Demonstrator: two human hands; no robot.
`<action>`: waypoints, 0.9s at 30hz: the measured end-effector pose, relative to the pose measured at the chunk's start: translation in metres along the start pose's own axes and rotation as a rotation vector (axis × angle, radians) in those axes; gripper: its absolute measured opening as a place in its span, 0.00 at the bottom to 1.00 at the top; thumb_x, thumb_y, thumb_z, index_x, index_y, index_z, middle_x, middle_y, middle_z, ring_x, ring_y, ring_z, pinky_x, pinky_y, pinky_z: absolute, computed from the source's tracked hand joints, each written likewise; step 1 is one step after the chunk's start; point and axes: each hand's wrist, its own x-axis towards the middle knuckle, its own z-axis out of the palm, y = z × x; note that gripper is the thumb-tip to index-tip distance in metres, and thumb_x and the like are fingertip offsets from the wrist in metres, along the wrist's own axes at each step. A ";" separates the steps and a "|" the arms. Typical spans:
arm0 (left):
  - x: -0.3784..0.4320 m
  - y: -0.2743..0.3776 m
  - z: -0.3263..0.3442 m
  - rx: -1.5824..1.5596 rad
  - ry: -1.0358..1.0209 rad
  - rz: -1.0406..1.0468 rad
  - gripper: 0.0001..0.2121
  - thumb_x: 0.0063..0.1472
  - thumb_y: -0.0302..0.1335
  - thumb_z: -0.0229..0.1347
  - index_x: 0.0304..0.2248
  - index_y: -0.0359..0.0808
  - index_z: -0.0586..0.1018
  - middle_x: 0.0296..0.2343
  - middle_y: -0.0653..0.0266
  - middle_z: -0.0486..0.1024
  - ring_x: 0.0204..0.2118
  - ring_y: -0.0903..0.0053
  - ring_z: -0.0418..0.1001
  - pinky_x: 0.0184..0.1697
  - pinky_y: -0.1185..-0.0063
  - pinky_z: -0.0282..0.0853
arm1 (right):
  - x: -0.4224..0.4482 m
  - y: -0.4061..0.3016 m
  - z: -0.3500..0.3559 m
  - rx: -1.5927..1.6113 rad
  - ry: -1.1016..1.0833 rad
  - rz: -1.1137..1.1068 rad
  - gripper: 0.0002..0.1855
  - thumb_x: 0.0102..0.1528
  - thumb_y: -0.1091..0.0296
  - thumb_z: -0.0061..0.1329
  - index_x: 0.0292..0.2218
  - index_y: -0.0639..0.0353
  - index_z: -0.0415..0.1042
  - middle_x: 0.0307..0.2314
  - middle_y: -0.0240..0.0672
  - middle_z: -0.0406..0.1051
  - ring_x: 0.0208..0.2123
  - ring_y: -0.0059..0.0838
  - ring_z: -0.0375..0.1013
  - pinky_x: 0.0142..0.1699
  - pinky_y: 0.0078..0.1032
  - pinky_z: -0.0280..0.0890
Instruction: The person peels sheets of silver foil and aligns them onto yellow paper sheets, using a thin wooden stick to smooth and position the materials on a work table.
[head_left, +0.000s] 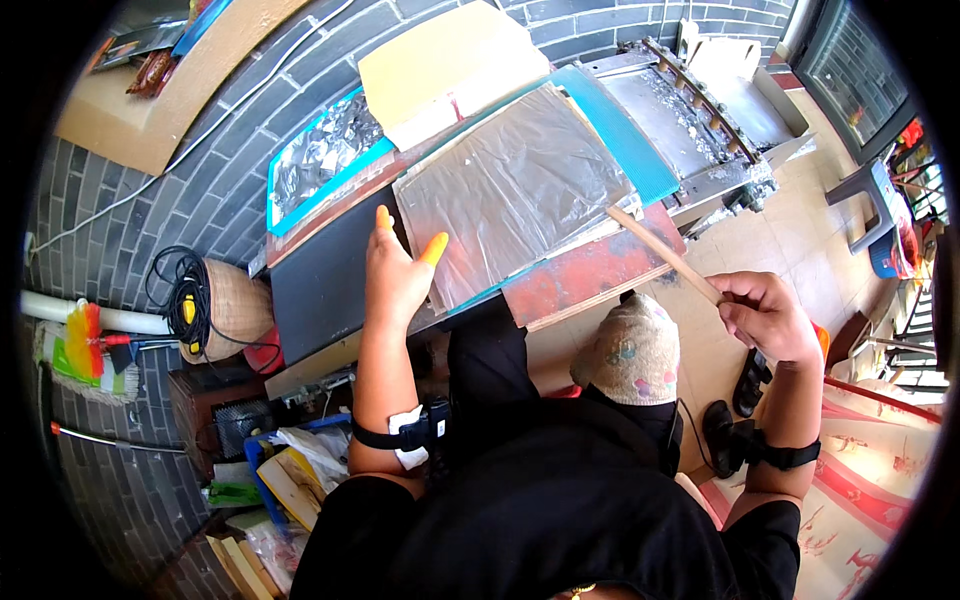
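My left hand (397, 271) is at the near left edge of a stack of thin sheets with a grey, wrinkled translucent film (517, 187) on top. Orange covers sit on its thumb and one finger, and nothing shows in its grip. My right hand (761, 311) is closed around a flat wooden stick (667, 251), whose far tip reaches the right corner of the film. Under the stack lies a teal corrugated sheet (645, 161). Beyond it rests a yellowish paper stack (450, 67), beside a blue-rimmed tray (281, 214) of crumpled shiny dark film.
A black board (322, 285) and a worn red board (585, 277) lie on the bench. A metal frame with a bolted bar (701, 101) stands at the back right. At left are a woven basket (240, 311) with black cable and a blue crate (259, 457). A grey stool (862, 195) stands right.
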 end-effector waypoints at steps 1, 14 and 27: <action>-0.001 -0.002 0.002 0.016 -0.001 -0.009 0.41 0.51 0.39 0.62 0.56 0.24 0.54 0.53 0.45 0.60 0.57 0.58 0.59 0.59 0.72 0.54 | 0.003 -0.001 0.003 0.008 0.006 0.002 0.17 0.53 0.78 0.44 0.46 0.68 0.70 0.17 0.23 0.64 0.16 0.10 0.59 0.19 0.13 0.53; 0.004 -0.006 0.003 0.101 -0.041 -0.046 0.46 0.51 0.43 0.61 0.58 0.25 0.48 0.54 0.39 0.56 0.58 0.54 0.55 0.60 0.71 0.51 | 0.039 0.001 0.029 0.083 0.027 -0.067 0.17 0.55 0.77 0.44 0.46 0.67 0.68 0.18 0.24 0.64 0.14 0.10 0.58 0.18 0.12 0.53; 0.004 -0.015 0.008 0.030 -0.030 -0.016 0.45 0.51 0.43 0.61 0.58 0.25 0.50 0.54 0.38 0.57 0.58 0.54 0.56 0.60 0.70 0.52 | 0.017 -0.002 0.022 0.090 0.035 -0.025 0.16 0.54 0.80 0.43 0.45 0.68 0.69 0.18 0.24 0.64 0.14 0.10 0.57 0.18 0.11 0.52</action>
